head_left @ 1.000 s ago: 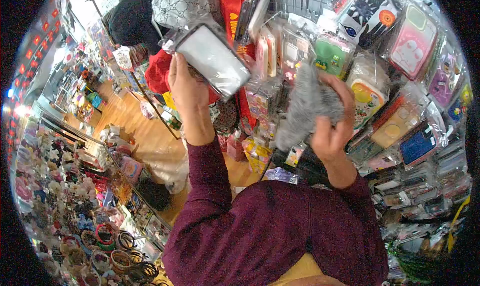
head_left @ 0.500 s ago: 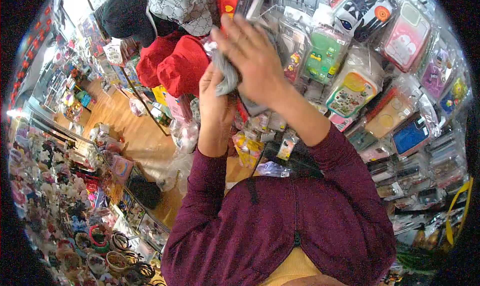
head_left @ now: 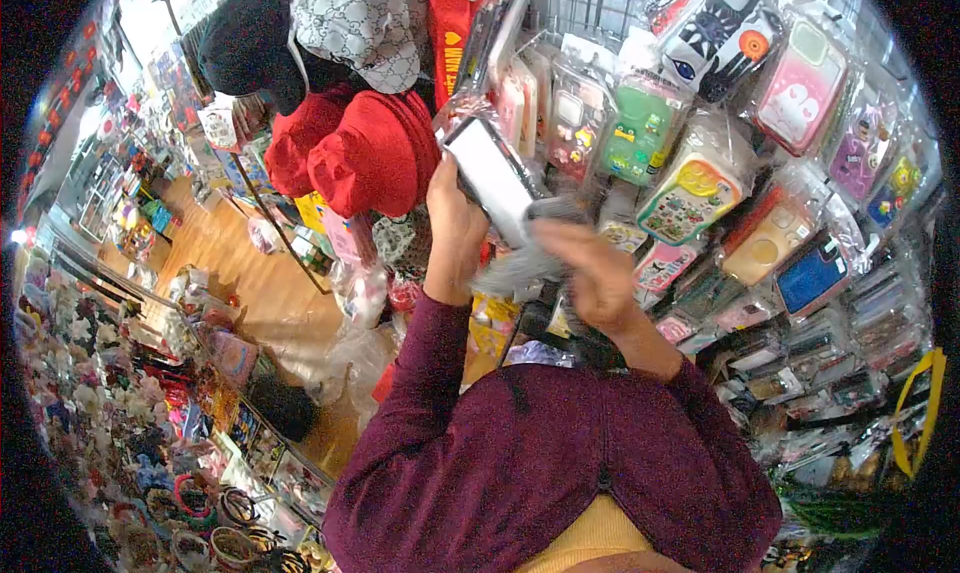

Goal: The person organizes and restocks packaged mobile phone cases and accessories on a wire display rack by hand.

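Shop interior, viewed from above: wooden floor (head_left: 285,318) at left, wire grid (head_left: 590,11) at the top, merchandise crowding both sides. Maroon sleeves (head_left: 415,368) extend forward from the person's body into the middle. Beyond them hang a black cap (head_left: 245,48), a grey patterned cap (head_left: 360,28) and red hats (head_left: 375,153); farther right are bagged phone cases, including a green case (head_left: 640,133). Of the hands, the left hand (head_left: 455,223) is closed on the edge of a dark-rimmed case (head_left: 490,176), held tilted between the red hats and the hanging stock. The right hand (head_left: 597,273) (blurred, its separate fingers hard to distinguish) is partly curled and holds a grey cloth (head_left: 520,273), which overlaps the case's lower end.
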The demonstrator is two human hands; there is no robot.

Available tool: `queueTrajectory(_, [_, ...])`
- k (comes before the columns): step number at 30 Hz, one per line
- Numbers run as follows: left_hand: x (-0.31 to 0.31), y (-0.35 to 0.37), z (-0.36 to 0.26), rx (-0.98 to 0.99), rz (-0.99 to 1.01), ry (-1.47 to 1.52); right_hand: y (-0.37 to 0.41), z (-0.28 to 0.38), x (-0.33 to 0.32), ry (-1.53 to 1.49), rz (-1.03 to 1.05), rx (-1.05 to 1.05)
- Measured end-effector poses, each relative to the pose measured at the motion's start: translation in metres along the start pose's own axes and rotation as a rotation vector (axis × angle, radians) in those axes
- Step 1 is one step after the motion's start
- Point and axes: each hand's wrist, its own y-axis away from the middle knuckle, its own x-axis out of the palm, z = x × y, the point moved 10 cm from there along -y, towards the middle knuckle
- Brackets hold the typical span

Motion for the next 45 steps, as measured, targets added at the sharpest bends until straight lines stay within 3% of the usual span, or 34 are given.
queueTrajectory(1, [0.002, -0.001, 0.008, -0.071, -0.009, 0.099, -0.001, 0.0, -0.03, 0.089, -0.186, 0.104])
queueTrajectory(2, [-0.001, -0.016, 0.031, -0.2, 0.265, 0.343, 0.004, 0.002, -0.059, 0.18, -0.371, 0.219])
queueTrajectory(3, [0.057, 0.002, 0.027, -0.33, 0.851, 0.605, 0.012, -0.007, -0.082, 0.039, -0.536, 0.329])
queueTrajectory(4, [0.059, 0.01, 0.034, -0.354, 0.895, 0.627, 0.023, -0.019, -0.098, -0.102, -0.704, 0.432])
queueTrajectory(5, [0.084, 0.032, 0.026, -0.378, 0.938, 0.647, 0.024, -0.018, -0.096, -0.095, -0.711, 0.439])
queueTrajectory(7, [0.097, 0.044, 0.035, -0.382, 0.855, 0.664, -0.008, 0.001, -0.054, 0.053, -0.347, 0.279])
queueTrajectory(9, [0.097, 0.052, 0.048, -0.39, 0.761, 0.644, -0.029, 0.036, 0.023, 0.291, 0.071, -0.038])
queueTrajectory(11, [0.095, 0.053, 0.059, -0.403, 0.723, 0.623, -0.028, 0.034, 0.048, 0.483, 0.168, -0.08])
queueTrajectory(14, [0.098, 0.055, 0.065, -0.406, 0.709, 0.594, -0.059, 0.025, 0.025, 0.368, 0.061, -0.08])
queueTrajectory(18, [0.101, 0.056, 0.069, -0.407, 0.681, 0.575, -0.106, 0.021, 0.004, 0.45, 0.012, -0.081])
queueTrajectory(21, [0.104, 0.053, 0.067, -0.386, 0.668, 0.565, -0.118, 0.008, 0.006, 0.405, 0.045, -0.055])
queueTrajectory(27, [0.095, 0.005, 0.046, -0.295, 0.569, 0.601, -0.073, 0.019, 0.033, 0.344, 0.138, -0.049])
queueTrajectory(30, [0.097, -0.016, 0.033, -0.249, 0.553, 0.609, -0.039, 0.018, 0.042, 0.416, 0.208, -0.17])
queueTrajectory(32, [0.102, -0.022, 0.023, -0.233, 0.573, 0.619, -0.02, 0.015, 0.026, 0.038, 0.132, -0.15])
queueTrajectory(34, [0.115, -0.019, 0.01, -0.227, 0.668, 0.647, 0.005, -0.012, -0.01, 0.011, -0.112, 0.165])
queueTrajectory(36, [0.134, -0.008, -0.005, -0.2, 0.791, 0.666, 0.039, -0.054, -0.052, -0.017, -0.509, 0.65])
queueTrajectory(39, [0.167, 0.008, 0.001, -0.22, 0.97, 0.683, 0.014, -0.067, -0.053, -0.204, -0.402, 0.49])
queueTrajectory(41, [0.19, 0.019, 0.011, -0.226, 1.053, 0.677, 0.039, -0.086, -0.042, -0.49, -0.596, 0.773])
queueTrajectory(43, [0.212, 0.031, 0.019, -0.221, 1.149, 0.558, 0.0, -0.061, -0.017, -0.813, -0.238, 0.791])
queueTrajectory(44, [0.22, 0.037, 0.013, -0.22, 1.189, 0.554, -0.01, -0.054, -0.022, -0.81, -0.271, 0.794])
queueTrajectory(45, [0.225, 0.033, 0.017, -0.195, 1.099, 0.25, -0.021, -0.052, -0.029, -0.794, -0.272, 0.742])
